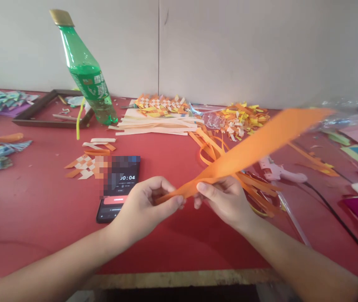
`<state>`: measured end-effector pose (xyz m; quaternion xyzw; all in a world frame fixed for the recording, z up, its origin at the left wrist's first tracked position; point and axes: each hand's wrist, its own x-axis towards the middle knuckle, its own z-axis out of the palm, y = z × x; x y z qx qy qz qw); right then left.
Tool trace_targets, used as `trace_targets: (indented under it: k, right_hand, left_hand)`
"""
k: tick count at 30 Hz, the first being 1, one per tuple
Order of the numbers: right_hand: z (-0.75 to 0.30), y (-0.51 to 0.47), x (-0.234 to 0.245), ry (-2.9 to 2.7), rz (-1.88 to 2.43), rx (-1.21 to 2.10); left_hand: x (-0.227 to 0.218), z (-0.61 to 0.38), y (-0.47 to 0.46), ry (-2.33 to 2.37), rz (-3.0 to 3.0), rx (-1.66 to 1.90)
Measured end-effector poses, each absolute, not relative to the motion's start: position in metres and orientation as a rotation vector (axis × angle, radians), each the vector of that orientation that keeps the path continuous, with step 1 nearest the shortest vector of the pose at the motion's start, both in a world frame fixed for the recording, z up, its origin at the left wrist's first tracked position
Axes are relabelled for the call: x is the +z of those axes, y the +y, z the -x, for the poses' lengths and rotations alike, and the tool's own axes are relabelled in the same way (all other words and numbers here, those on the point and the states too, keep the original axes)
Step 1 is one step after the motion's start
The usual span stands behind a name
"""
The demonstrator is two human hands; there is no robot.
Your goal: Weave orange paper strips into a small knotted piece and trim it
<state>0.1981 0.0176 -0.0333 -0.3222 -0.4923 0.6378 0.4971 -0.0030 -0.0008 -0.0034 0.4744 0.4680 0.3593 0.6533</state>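
Both hands hold a long orange paper strip (254,144) above the red table (40,218). My left hand (144,205) pinches the strip's near end between thumb and fingers. My right hand (226,199) grips it a little further along, fingers closed round it. The strip runs up and to the right, blurred by motion. Under my right hand lies a loose heap of more orange strips (251,184). A phone (118,188) with a timer on its screen lies just left of my left hand.
A green plastic bottle (86,73) stands at the back left by a dark wooden frame (34,113). Cream paper strips (155,123), woven pieces (160,104) and cut scraps (242,119) lie at the back. A white glue gun (276,171) and its black cable (339,218) lie right.
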Motion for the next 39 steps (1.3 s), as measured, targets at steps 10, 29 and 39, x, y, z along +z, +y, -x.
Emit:
trace_targets:
  k: [10, 29, 39]
  right_hand:
    - [-0.191, 0.012, -0.02, -1.359, 0.872, 1.489]
    - [-0.192, 0.015, -0.021, -1.387, 0.92, 1.522]
    - [-0.191, 0.011, -0.02, -1.538, 1.045, 1.452]
  left_hand:
    - [0.001, 0.001, -0.005, 0.999, -1.344, 0.692]
    - [0.002, 0.0, -0.007, 1.06, -1.229, 0.71]
    - [-0.002, 0.0, -0.005, 1.152, -1.432, 0.6]
